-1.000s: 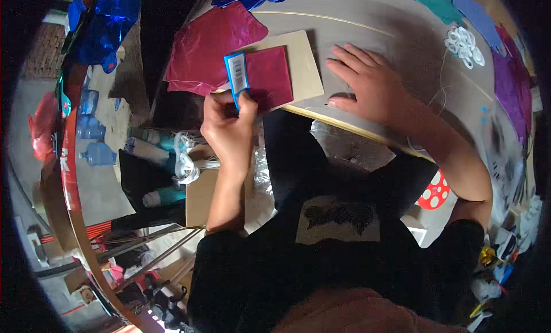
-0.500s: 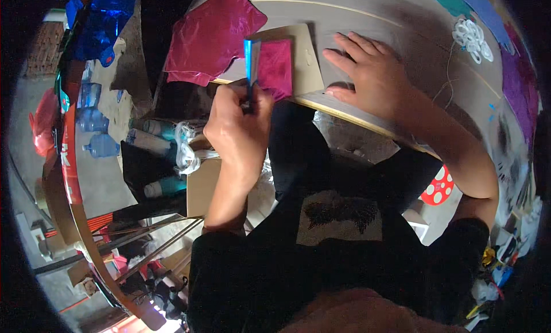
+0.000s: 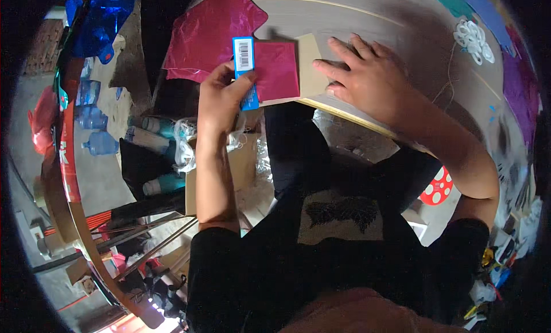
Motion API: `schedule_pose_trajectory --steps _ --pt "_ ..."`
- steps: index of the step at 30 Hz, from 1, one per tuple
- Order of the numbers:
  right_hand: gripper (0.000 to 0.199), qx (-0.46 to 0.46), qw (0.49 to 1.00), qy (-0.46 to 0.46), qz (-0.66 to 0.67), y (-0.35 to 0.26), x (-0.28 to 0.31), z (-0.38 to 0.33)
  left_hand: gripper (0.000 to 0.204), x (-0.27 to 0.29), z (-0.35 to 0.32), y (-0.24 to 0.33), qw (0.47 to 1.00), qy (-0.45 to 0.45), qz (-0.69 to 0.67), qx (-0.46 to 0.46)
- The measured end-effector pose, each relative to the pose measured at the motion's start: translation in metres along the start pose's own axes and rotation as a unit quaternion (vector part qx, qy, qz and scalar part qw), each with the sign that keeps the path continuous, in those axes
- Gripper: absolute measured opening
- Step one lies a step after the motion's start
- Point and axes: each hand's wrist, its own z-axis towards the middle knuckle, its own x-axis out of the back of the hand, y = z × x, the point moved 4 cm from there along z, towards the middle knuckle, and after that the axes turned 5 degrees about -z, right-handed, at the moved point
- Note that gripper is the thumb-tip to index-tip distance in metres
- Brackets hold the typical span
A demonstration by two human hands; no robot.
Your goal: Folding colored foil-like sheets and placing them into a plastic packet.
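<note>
My left hand point(image 3: 224, 95) pinches a blue card label point(image 3: 247, 92), which bears a white barcode patch, at the left side of a small folded magenta sheet point(image 3: 278, 72). The shiny sheet lies over a beige cardboard piece point(image 3: 313, 55) whose right end sticks out. My right hand point(image 3: 370, 75) rests flat with fingers spread, the index fingertip and thumb at the cardboard's right edge. A larger magenta film piece point(image 3: 212, 32) lies just behind my left hand. Whether the label is fixed to the sheet I cannot tell.
The grey table point(image 3: 344, 12) has a pale front edge. A bundle of white cord point(image 3: 473, 41) lies at right, near purple fabric point(image 3: 519, 92). Left of me stand blue water bottles point(image 3: 102, 143), a cardboard box point(image 3: 241, 169) and a red spotted round thing point(image 3: 439, 187) is below the table.
The blue label has turned from edge-on to face up and now lies flatter by the magenta sheet. My left hand has shifted left and up; my right index finger has come onto the cardboard.
</note>
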Motion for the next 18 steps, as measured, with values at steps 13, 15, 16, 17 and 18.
schedule_pose_trajectory --steps 13,15,16,17,18 --pt "0.085 -0.032 0.996 0.012 0.080 0.018 -0.010 -0.001 0.029 -0.008 0.041 0.013 0.981 -0.131 0.141 -0.028" --pt "0.085 -0.038 0.996 0.017 0.079 0.018 -0.011 -0.001 0.033 -0.003 0.044 0.016 0.975 -0.147 0.165 -0.026" --pt "0.082 -0.038 0.997 0.007 0.074 0.019 -0.010 -0.001 0.029 -0.001 0.043 0.022 0.972 -0.133 0.178 -0.071" --pt "0.079 -0.037 0.997 -0.002 0.069 0.020 -0.009 0.000 0.025 0.003 0.043 0.028 0.968 -0.118 0.192 -0.115" --pt "0.079 -0.035 0.997 -0.003 0.069 0.023 -0.007 0.002 0.027 0.010 0.047 0.027 0.973 -0.094 0.188 -0.098"
